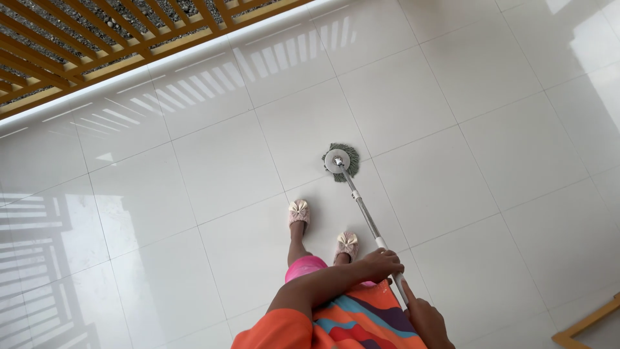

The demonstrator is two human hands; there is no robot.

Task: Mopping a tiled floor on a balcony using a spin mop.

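Left hand [380, 264] wraps the mop handle [365, 213] above the right hand [423, 318] (its grip partly cut off); mop head [341, 161] beyond the slippers [299, 211].

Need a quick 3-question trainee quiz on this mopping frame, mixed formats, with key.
1. True or false: both hands grip the mop handle.
2. Multiple choice: the mop head rests on A) a carpet, B) the white tiled floor, C) the wooden slatted strip.
3. Fill in: the mop head lies ahead of the person's two pink ____.

Key
1. True: the left hand holds higher on the pole as seen in the picture, the right hand below it near the body.
2. B.
3. slippers.
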